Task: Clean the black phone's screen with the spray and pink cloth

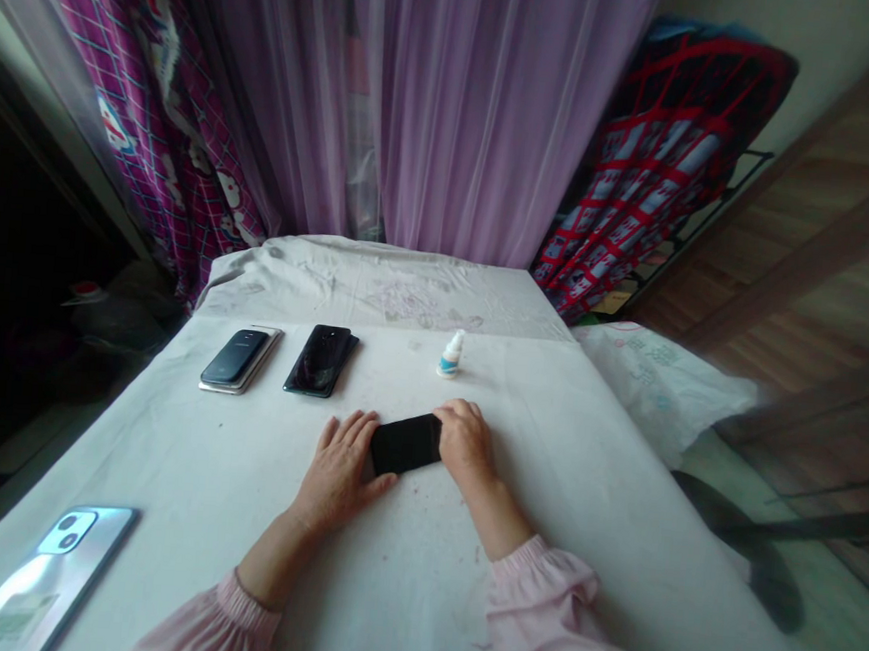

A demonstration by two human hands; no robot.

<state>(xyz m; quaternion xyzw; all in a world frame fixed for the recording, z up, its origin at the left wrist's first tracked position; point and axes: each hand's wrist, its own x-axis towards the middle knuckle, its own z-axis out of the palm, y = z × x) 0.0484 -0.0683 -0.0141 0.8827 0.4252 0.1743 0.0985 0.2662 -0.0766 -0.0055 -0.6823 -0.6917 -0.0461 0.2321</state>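
Note:
A black phone lies flat on the white cloth-covered table, held between my two hands. My left hand rests flat beside its left end, fingers spread on the cloth, thumb touching the phone's lower edge. My right hand curls over the phone's right end and grips it. Pink sleeves cover both my forearms.
Behind my hands lie a dark blue phone on a silver one and a black glossy phone. A small white bottle stands at the back right. A light blue phone lies at the front left. Purple curtains hang behind.

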